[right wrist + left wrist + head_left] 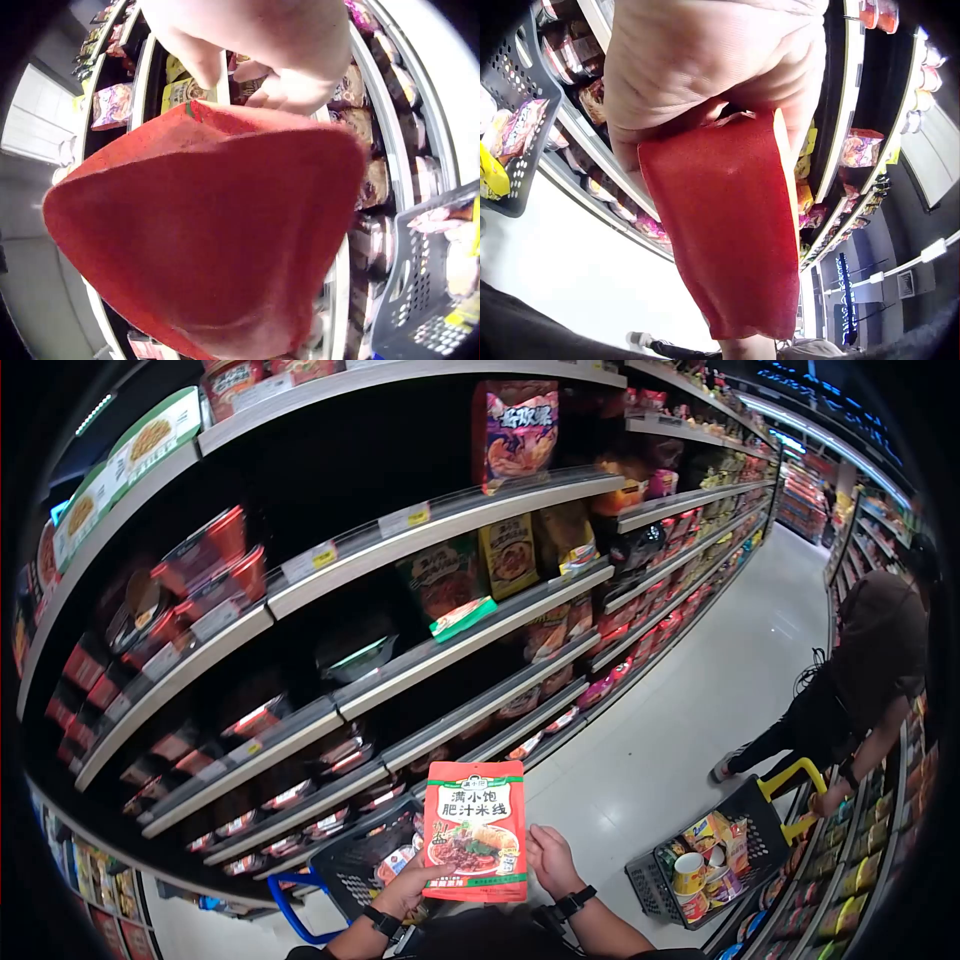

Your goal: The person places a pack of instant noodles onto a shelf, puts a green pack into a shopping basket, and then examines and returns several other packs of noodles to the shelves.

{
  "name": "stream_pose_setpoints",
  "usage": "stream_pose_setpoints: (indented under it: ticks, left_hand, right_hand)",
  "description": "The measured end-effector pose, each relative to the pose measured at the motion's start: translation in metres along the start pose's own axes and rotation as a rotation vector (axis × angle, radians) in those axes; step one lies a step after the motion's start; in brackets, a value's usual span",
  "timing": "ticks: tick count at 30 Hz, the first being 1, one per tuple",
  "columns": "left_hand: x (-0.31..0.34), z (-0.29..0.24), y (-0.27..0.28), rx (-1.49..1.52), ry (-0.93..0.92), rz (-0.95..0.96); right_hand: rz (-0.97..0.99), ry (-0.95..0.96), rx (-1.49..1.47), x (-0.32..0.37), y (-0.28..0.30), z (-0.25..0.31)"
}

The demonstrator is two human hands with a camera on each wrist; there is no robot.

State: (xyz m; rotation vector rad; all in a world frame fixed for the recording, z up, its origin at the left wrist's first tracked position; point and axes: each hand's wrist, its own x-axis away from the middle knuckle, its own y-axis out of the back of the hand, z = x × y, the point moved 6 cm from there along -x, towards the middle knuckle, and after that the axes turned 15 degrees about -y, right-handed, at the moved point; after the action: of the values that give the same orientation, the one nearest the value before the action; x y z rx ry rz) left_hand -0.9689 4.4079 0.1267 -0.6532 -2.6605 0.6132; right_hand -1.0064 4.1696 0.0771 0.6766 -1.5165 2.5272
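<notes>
A red pouch of rice noodles (475,830) stands upright in front of me, its printed face toward the head camera. My left hand (405,888) grips it by the lower left edge. In the left wrist view, the palm and fingers of the left hand (712,60) close round one end of the pouch (727,232), whose plain red side shows. Beside the pouch's right edge is my right hand (553,860), fingers loosely bent. The right wrist view has a gap between thumb and fingers of the right hand (277,45), past the pouch (210,225).
Shelves (440,525) of packaged noodles run along the left. A dark basket with a blue handle (300,905) stands below my left arm. At the right, a person (875,645) holds the yellow handle of another loaded basket (655,880) on the aisle floor (640,750).
</notes>
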Motion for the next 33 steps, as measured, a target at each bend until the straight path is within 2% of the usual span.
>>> stream_pose_setpoints:
  ticks: [1,3,5,7,9,11,14,15,17,18,20,23,26,29,31,33]
  left_hand:
    - [-0.008,-0.003,0.0,-0.001,0.007,0.015]
    - [-0.02,-0.012,0.002,-0.007,-0.034,0.006]
    - [-0.033,-0.02,0.0,-0.013,-0.044,0.017]
    - [-0.047,-0.04,-0.009,-0.013,-0.128,0.072]
    - [-0.062,-0.039,-0.003,-0.019,-0.129,0.087]
    - [-0.081,-0.032,0.009,-0.032,-0.17,0.087]
    - [-0.102,-0.032,0.003,0.012,-0.135,0.119]
    - [-0.109,-0.029,-0.002,0.027,-0.121,0.15]
    - [-0.118,-0.025,-0.009,0.056,-0.094,0.165]
    - [-0.124,-0.021,-0.011,-0.021,-0.101,0.188]
    - [-0.145,-0.021,-0.028,-0.123,-0.179,0.257]
    - [-0.169,-0.017,-0.043,-0.157,-0.1,0.22]
    - [-0.198,-0.029,-0.072,-0.238,-0.159,0.226]
    - [-0.228,-0.03,-0.099,-0.408,-0.187,0.218]
    - [-0.248,-0.034,-0.127,-0.403,-0.182,0.201]
    - [-0.267,-0.041,-0.158,-0.438,-0.259,0.244]
  right_hand:
    - [-0.116,-0.036,0.141,0.003,0.011,0.002]
    - [-0.124,-0.055,0.11,0.005,0.012,0.012]
    - [-0.2,-0.084,0.281,0.008,0.009,0.024]
    - [-0.233,-0.081,0.343,0.007,0.004,0.037]
    - [-0.227,-0.008,0.361,0.002,-0.005,0.049]
    - [-0.211,-0.019,0.324,-0.001,-0.021,0.055]
    - [-0.159,-0.182,0.606,-0.002,-0.045,0.051]
    - [-0.177,-0.191,0.608,-0.002,-0.045,0.052]
    - [0.0,-0.23,0.706,-0.009,-0.062,0.051]
    - [0.007,-0.197,0.732,-0.015,-0.054,0.055]
    - [0.022,-0.185,0.711,-0.023,-0.049,0.072]
    - [0.03,-0.223,0.674,-0.038,-0.027,0.095]
    - [0.068,-0.217,0.516,-0.052,-0.021,0.126]
    - [0.074,-0.203,0.498,-0.062,-0.014,0.169]
    - [0.074,-0.204,0.482,-0.072,0.001,0.194]
    - [0.181,-0.045,0.45,-0.081,-0.002,0.228]
